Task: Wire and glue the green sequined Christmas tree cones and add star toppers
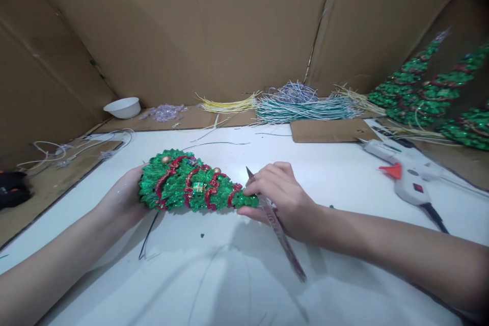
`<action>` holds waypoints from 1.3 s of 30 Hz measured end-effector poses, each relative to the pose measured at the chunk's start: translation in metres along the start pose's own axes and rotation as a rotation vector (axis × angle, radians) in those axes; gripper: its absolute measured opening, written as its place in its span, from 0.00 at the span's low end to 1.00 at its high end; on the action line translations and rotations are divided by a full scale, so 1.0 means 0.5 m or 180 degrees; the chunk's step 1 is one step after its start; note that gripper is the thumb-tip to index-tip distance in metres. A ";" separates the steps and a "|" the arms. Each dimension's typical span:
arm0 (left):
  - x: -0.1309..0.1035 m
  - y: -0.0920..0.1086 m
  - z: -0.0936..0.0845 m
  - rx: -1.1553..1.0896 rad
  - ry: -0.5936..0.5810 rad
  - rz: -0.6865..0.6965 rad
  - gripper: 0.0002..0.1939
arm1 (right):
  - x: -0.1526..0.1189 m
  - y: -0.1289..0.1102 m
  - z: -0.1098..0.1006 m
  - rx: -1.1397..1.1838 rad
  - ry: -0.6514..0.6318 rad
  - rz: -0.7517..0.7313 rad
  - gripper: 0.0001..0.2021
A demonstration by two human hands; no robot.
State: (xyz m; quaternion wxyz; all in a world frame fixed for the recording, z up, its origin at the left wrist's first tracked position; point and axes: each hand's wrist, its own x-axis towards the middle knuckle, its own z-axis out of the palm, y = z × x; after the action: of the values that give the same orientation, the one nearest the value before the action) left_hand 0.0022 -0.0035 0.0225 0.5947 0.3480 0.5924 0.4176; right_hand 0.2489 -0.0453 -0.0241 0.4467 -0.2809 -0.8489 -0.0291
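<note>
A small green decorative Christmas tree lies on its side in the air over the white tabletop, its tip pointing right. Red garlands, gold balls and a tiny gift box decorate it. My left hand is wrapped round its wide base, the fingers mostly hidden behind it. At the tip, the thumb and fingers of my right hand pinch the narrow end. That same hand also holds a craft knife, blade up and to the left, handle slanting down to the right. A dark wire hangs below the base.
A white glue gun with an orange trigger lies at right. Behind are green wires, yellow wires, clear plastic bits and a white bowl. Several finished trees stand back right. Cardboard walls enclose the table.
</note>
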 end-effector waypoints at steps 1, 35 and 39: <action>0.003 -0.001 -0.003 0.0002 0.0017 -0.0020 0.19 | 0.000 0.000 0.001 0.0001 0.0011 -0.0008 0.11; 0.027 -0.013 -0.017 -0.0102 0.0245 0.0161 0.12 | -0.003 0.009 0.005 -0.0242 -0.0015 -0.0132 0.10; 0.055 0.001 -0.041 0.0051 0.0334 0.0371 0.04 | -0.009 0.016 0.008 -0.0262 -0.0107 -0.0109 0.09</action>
State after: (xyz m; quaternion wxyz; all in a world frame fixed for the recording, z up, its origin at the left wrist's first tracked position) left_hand -0.0195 0.0203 0.0105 0.5347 0.3643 0.6048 0.4643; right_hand 0.2519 -0.0394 -0.0316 0.4199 -0.2850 -0.8591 -0.0669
